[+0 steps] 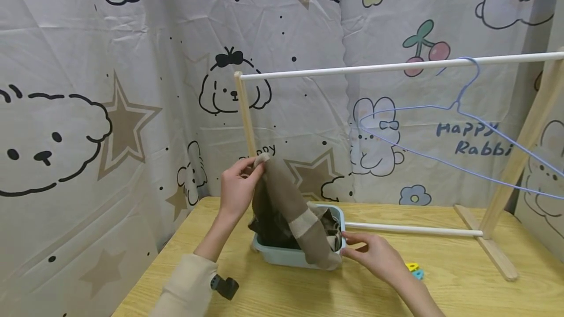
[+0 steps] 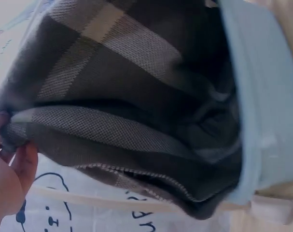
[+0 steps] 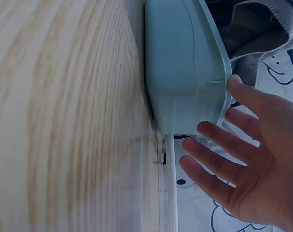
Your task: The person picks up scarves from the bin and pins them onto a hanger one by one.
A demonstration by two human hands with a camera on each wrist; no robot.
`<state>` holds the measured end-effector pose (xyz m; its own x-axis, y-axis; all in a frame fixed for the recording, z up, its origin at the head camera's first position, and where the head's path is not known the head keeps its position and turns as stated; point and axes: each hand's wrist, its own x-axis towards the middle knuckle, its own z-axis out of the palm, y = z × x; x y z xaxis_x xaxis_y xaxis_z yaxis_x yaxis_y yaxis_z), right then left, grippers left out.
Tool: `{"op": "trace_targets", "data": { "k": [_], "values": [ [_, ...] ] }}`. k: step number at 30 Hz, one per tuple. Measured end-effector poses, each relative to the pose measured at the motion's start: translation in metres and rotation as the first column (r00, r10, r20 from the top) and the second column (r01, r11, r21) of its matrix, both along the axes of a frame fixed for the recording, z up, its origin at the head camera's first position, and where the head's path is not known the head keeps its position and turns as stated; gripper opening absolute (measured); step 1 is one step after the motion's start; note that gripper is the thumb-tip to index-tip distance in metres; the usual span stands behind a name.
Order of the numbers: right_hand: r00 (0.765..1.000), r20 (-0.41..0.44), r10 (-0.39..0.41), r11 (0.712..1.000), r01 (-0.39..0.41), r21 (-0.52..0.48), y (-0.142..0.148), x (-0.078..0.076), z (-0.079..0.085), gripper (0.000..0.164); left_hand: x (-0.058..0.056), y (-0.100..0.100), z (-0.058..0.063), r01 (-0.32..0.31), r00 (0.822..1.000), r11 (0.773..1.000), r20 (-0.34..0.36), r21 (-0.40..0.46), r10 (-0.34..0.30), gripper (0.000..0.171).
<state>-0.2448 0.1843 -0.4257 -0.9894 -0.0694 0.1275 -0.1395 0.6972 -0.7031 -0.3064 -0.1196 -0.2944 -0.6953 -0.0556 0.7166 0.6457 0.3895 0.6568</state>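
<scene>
Over a light-blue bin [image 1: 282, 258] on the table, my left hand [image 1: 238, 185] pinches one end of a brown-and-beige checked knit cloth [image 1: 286, 185] between thumb and fingers. The raised part stretches up out of the bin, and one fold hangs over its front rim. In the left wrist view the cloth [image 2: 103, 82] shows pale checks and a light stitched edge; its lower part lies hidden in the bin. At the bin's right corner is my right hand [image 1: 372, 256], its thumb at the rim and its fingers [image 3: 223, 140] spread loosely beside the wall.
Behind the bin stands a wooden rack with a white top bar [image 1: 352, 69] and a white lower bar [image 1: 414, 229]. A blue wire hanger [image 1: 410, 107] hangs from it at the right. Small yellow and blue pieces [image 1: 414, 269] lie near my right wrist. A printed curtain [image 1: 286, 23] backs the table.
</scene>
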Motion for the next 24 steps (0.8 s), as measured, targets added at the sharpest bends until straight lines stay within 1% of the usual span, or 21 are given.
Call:
{"op": "trace_targets", "data": {
  "k": [2,3,4,7,10,13,14,16,18,19,20,22,24],
  "values": [
    [1.0,-0.004,-0.002,1.0,0.002,0.0,0.0,0.0,0.0,0.044,-0.001,0.0,0.009,0.05,0.995,0.999,0.082,0.015,-0.051,0.019],
    [1.0,-0.004,-0.004,1.0,0.004,0.002,0.0,0.0,0.0,0.044,-0.001,0.0,0.013,0.086,0.989,0.996,0.122,0.03,-0.089,0.019],
    [1.0,-0.003,-0.005,1.0,0.005,0.004,0.0,0.0,0.0,0.043,-0.001,0.0,0.017,0.124,0.978,0.991,0.163,0.047,-0.13,0.02],
    [1.0,-0.004,-0.006,1.0,0.006,0.006,0.0,-0.001,-0.001,0.043,0.001,-0.002,0.026,0.232,0.931,0.966,0.261,0.113,-0.254,0.023],
    [1.0,-0.004,-0.005,1.0,0.005,0.009,0.0,-0.001,0.0,0.044,0.001,-0.005,0.032,0.302,0.877,0.933,0.328,0.197,-0.352,0.028],
    [1.0,-0.002,0.0,1.0,0.0,0.014,-0.001,-0.001,0.0,0.046,0.001,-0.008,0.038,0.338,0.826,0.893,0.361,0.298,-0.433,0.031],
    [1.0,-0.001,0.002,1.0,-0.002,0.016,-0.001,-0.001,0.0,0.047,0.001,-0.009,0.04,0.347,0.812,0.879,0.364,0.327,-0.457,0.031],
    [1.0,0.003,0.002,1.0,-0.002,0.02,-0.001,-0.001,0.001,0.047,0.001,-0.01,0.043,0.357,0.789,0.856,0.369,0.375,-0.491,0.031],
    [1.0,0.004,-0.001,1.0,0.001,0.027,-0.001,-0.001,0.001,0.048,0.0,-0.01,0.044,0.359,0.775,0.845,0.378,0.397,-0.507,0.026],
    [1.0,0.004,-0.003,1.0,0.003,0.028,-0.001,0.0,0.001,0.047,-0.001,-0.01,0.043,0.358,0.772,0.843,0.381,0.402,-0.509,0.023],
    [1.0,0.002,-0.006,1.0,0.006,0.03,-0.001,0.0,0.001,0.047,-0.002,-0.009,0.042,0.353,0.773,0.845,0.384,0.401,-0.505,0.019],
    [1.0,0.0,-0.01,0.999,0.01,0.032,-0.001,0.0,0.001,0.047,-0.003,-0.009,0.038,0.335,0.783,0.857,0.39,0.391,-0.485,0.013],
    [1.0,-0.003,-0.01,0.999,0.01,0.031,-0.001,0.001,0.001,0.046,-0.005,-0.008,0.033,0.317,0.798,0.875,0.394,0.367,-0.455,0.01]
  ]
}}
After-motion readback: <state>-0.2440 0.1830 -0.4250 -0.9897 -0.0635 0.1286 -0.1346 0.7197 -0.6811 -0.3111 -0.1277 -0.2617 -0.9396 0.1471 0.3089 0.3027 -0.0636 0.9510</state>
